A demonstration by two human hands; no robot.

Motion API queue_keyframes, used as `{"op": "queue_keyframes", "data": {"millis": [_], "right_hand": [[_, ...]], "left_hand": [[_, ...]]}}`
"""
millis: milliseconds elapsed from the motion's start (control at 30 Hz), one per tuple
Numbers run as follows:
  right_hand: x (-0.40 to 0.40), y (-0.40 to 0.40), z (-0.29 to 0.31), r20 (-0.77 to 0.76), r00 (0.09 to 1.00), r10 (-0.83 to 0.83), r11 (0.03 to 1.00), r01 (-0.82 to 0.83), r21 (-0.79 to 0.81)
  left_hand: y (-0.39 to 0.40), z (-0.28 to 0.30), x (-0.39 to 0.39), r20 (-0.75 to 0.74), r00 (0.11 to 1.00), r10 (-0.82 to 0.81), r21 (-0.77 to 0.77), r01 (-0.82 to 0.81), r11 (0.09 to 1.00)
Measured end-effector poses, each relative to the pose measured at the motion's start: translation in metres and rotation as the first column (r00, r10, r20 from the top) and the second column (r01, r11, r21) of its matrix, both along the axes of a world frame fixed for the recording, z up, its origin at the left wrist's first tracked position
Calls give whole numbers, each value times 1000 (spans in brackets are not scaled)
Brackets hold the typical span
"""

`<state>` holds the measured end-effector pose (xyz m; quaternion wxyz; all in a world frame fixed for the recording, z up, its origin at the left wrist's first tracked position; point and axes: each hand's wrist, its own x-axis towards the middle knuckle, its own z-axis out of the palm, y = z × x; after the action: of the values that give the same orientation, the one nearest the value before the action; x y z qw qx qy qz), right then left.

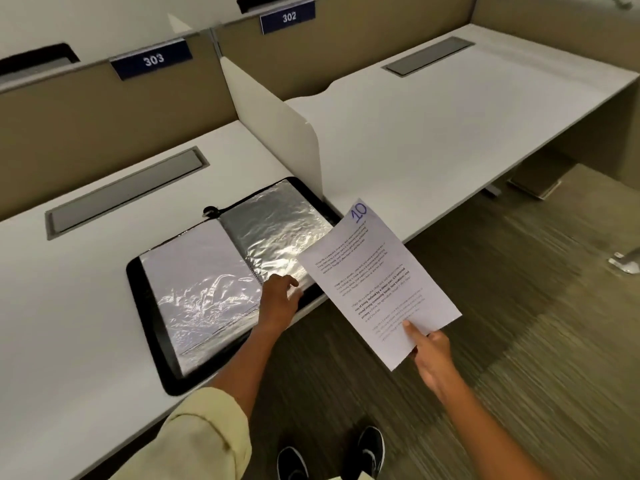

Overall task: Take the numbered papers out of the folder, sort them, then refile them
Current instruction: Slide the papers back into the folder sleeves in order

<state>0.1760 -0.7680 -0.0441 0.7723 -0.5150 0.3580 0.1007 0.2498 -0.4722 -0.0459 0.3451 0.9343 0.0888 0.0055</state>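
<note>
Black folder [152, 327] open, plastic sleeves [201, 289], left hand [280, 299] relaxed on it, right hand [431, 355] pinching paper 10 [377, 282]

Open folder [221, 282] on left desk [86, 323], paper [374, 282] right of it, seemingly off the desk edge

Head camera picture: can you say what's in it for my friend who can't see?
A person's right hand holds a printed paper marked 10 beside a white desk. Their left hand rests on an open black folder of shiny plastic sleeves lying on that desk.
</note>
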Motion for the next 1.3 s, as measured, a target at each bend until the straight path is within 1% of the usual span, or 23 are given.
{"op": "queue_keyframes", "data": {"millis": [67, 200, 300, 400, 567, 667, 867, 1000, 1100, 1167, 1300], "right_hand": [[-10, -4, -2, -6, 1000, -30, 999, 30, -16], [-30, -7, -5, -11, 999, -43, 998, 43, -54], [-44, -6, -8, -11, 998, -59, 996, 59, -67], [-57, -5, -9, -18, 997, -74, 995, 73, -63], [-70, 2, -5, -4, 997, -81, 995, 80, -62], [-75, 6, -2, 3, 995, -99, 993, 99, -59], [-81, 15, 5, 39, 992, -123, 992, 125, -36], [-84, 26, 8, 76, 989, -128, 991, 131, -28], [-88, 31, 7, 111, 985, -133, 991, 134, -6], [-90, 34, 9, 132, 983, -131, 991, 132, 0], [-92, 35, 9, 133, 979, -151, 988, 154, -11]], "left_hand": [[-1, -4, 5, 10, 999, -48, 56, 48, 997], [-8, -5, 17, 33, 997, -74, 123, 70, 990], [-9, -6, 20, 29, 997, -76, 145, 71, 987], [-7, -3, 21, 40, 995, -86, 125, 81, 989], [-5, 6, 23, 8, 994, -111, 143, 108, 984], [-5, 10, 21, 40, 996, -81, 76, 77, 994], [-5, 17, 22, 41, 993, 113, -107, -108, 988], [-2, 15, 25, 9, 984, 180, -154, -177, 972], [1, 12, 26, 4, 981, 193, -172, -189, 967], [2, 11, 27, -15, 984, 179, -209, -178, 961], [9, 10, 28, -68, 995, 72, -308, -90, 947]]}}
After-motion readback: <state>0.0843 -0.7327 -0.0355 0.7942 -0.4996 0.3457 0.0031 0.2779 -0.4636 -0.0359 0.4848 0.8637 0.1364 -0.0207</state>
